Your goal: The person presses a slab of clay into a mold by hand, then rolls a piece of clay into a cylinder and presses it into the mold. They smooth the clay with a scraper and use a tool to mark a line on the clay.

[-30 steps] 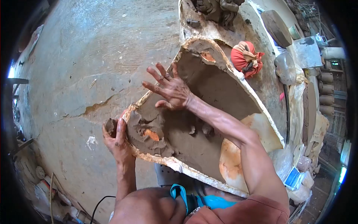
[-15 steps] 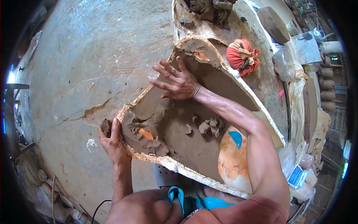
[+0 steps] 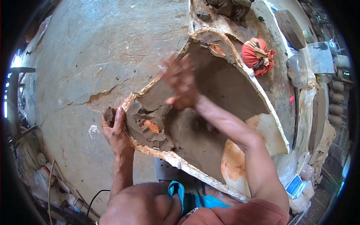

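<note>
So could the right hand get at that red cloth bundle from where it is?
Probably yes. The right hand, blurred and seemingly empty, is over the mould's clay, and the red cloth bundle lies uncovered just past the mould's rim.

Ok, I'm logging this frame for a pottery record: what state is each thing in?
Mould: tilted, partly lined with clay.
Clay: rough and lumpy at the narrow end.
Left hand: pressed against the mould's narrow end.
Right hand: blurred, open, over the clay.
Cloth bundle: knotted shut.
Floor: cracked.
</note>
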{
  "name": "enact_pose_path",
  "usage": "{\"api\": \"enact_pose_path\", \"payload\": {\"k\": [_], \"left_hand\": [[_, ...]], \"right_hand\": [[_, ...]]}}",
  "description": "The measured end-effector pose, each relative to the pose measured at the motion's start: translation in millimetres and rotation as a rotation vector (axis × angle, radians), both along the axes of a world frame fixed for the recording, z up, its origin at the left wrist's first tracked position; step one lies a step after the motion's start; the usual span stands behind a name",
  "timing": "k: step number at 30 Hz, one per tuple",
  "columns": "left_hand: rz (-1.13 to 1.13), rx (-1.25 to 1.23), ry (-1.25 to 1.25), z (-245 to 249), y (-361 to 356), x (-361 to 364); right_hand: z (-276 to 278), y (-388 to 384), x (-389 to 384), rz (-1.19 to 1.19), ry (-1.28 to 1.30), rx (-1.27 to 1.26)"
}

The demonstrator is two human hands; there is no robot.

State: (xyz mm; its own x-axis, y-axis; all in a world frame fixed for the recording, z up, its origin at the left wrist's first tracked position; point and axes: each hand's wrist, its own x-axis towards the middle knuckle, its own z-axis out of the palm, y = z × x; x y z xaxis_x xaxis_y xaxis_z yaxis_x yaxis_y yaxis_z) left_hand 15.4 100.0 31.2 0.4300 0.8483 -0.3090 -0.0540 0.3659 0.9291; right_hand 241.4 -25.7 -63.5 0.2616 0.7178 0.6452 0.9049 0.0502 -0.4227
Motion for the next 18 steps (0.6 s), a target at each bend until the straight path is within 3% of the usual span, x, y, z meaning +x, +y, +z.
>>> {"api": "enact_pose_path", "payload": {"k": [1,2,5,10,14,16,18], "left_hand": [[0.028,0.006,0.003,-1,0,1],[0.057,0.011,-0.004,0,-1,5],[0.014,0.005,-0.025,-3,0,1],[-0.018,0.006,-0.016,8,-3,2],[0.034,-0.017,0.015,3,-7,0],[-0.004,0.023,-0.062,-6,-2,-1],[0.024,0.006,0.018,3,-4,1]], "right_hand": [[-32,-2,-3,0.106,-0.144,-0.241],[-27,3,0,0.102,-0.153,-0.229],[-3,7,-3,0.104,0.272,-0.129],[-8,8,-63,0.057,0.487,-0.080],[-5,10,-61,-0.001,0.568,-0.084],[11,13,-48,0.040,0.609,0.132],[19,6,-46,0.046,0.516,0.136]]}}
